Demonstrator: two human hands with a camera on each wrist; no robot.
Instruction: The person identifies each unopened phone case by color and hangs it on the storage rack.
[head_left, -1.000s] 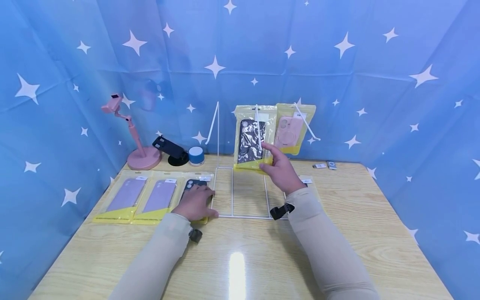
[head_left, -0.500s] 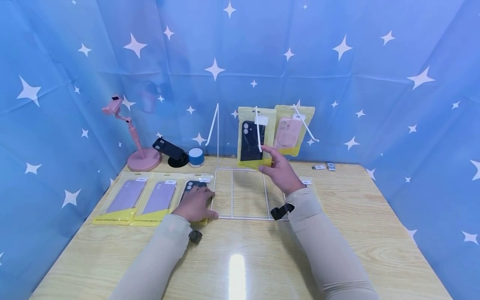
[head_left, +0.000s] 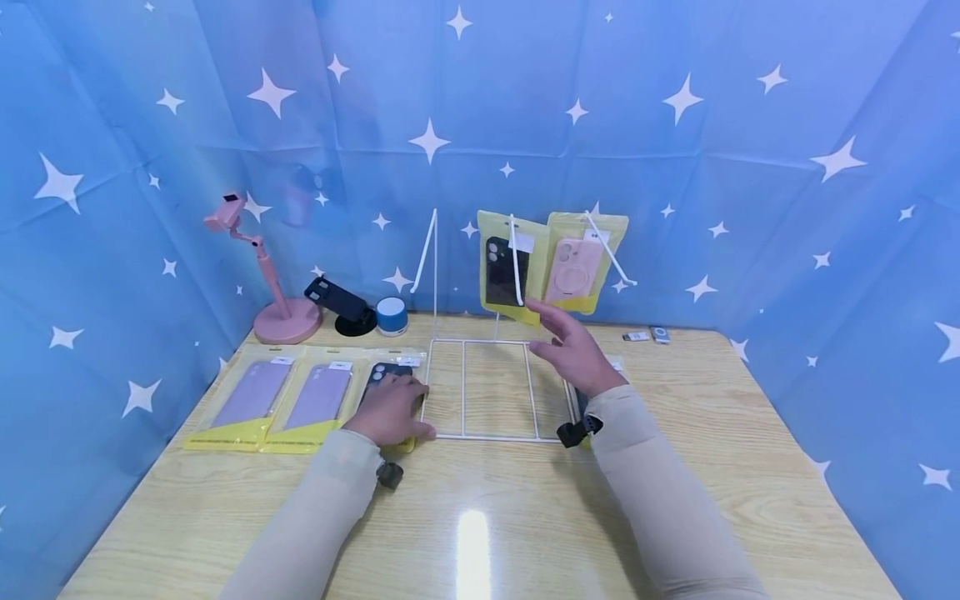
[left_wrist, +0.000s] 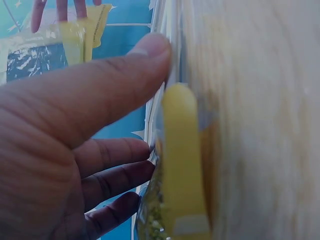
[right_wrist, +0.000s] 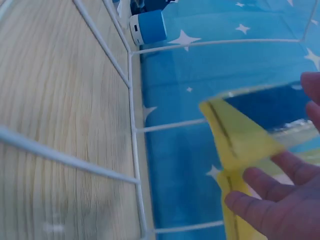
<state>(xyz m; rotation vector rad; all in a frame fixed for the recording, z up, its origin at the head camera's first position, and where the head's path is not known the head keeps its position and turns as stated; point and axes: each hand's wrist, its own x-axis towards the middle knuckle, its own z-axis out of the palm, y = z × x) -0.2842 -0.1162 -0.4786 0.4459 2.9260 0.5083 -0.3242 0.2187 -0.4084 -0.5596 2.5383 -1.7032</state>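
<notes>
Blue starry cloth all around the wooden desk (head_left: 675,467). Mid-frame, right hand (head_left: 573,350) is relaxed, grip holding nothing, fingertips just under the hanging black case packet (head_left: 506,271) on the white wire rack (head_left: 480,387). Left hand (head_left: 390,408) rests flat on another black case packet (head_left: 386,373), left of center.

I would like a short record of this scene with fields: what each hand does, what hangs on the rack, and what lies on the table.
left hand: rests flat on the black case packet lying on the table
right hand: open, fingers at the lower edge of the hanging black case packet
wire rack: also bears a pink case packet
table, left side: two purple case packets
</notes>
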